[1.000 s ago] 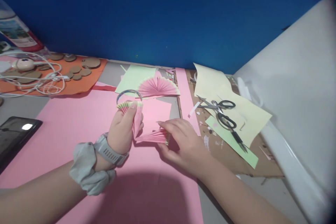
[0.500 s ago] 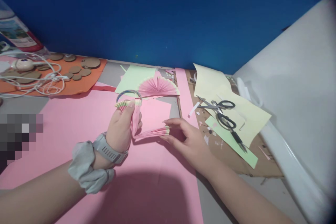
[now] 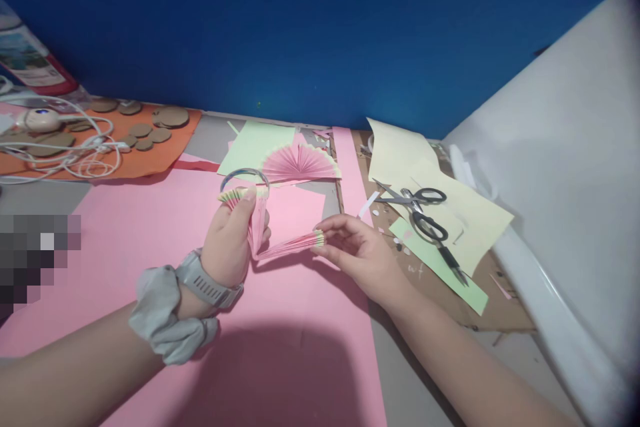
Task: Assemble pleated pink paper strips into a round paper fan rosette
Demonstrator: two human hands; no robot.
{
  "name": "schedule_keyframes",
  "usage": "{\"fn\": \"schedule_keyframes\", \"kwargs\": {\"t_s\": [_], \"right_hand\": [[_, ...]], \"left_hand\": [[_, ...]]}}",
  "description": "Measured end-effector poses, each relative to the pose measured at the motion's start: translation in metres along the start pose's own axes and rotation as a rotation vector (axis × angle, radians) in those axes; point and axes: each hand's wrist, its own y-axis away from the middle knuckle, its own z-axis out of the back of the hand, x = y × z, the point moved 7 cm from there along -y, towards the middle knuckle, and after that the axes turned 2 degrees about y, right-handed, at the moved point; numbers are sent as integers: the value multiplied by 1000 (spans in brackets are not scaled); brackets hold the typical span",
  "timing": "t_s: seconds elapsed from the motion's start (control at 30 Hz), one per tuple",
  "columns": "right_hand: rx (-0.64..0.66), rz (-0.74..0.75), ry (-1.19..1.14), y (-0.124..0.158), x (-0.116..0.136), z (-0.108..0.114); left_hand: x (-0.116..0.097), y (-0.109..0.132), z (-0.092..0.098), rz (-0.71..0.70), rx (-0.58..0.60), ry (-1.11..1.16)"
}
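A pleated pink paper fan (image 3: 287, 248) with pale green edges is folded into a V between my hands. My left hand (image 3: 227, 237) grips its upright side, thumb on top and fingers curled behind. At the tip of the other side, the thumb and fingers of my right hand (image 3: 357, 250) pinch the stacked pleats. Just behind my left hand stands the curved rim of a roll of tape (image 3: 245, 175), partly hidden. Beyond it, a second pink fan (image 3: 301, 163) lies spread in a half circle. Under my hands is a large pink sheet (image 3: 165, 233).
Black-handled scissors (image 3: 430, 227) and a pen-like tool (image 3: 453, 265) lie right, on cream paper (image 3: 473, 213) and a green strip (image 3: 437, 263). At left are cardboard discs (image 3: 170, 117), white earphone cables (image 3: 95, 143) and a bottle (image 3: 35, 60). A blue wall (image 3: 310, 33) stands behind.
My right hand has lifted the fan's free end slightly, and its fingers have curled in more around the tip. My left hand keeps its grip. The view has shifted a little.
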Motion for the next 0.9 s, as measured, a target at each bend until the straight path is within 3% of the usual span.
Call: {"fn": "schedule_keyframes", "kwargs": {"t_s": [0.23,0.5,0.73,0.9], "right_hand": [[-13,51,-53,1,5,1],[118,185,-39,1,20,-9],[146,178,-45,5,23,-17],[115,227,75,8,26,-17]], "left_hand": [[7,0,0,40,40,-61],[16,9,-14,121,250,-205],[0,13,-23,-122,351,-516],[1,16,-27,-144,386,-539]]}}
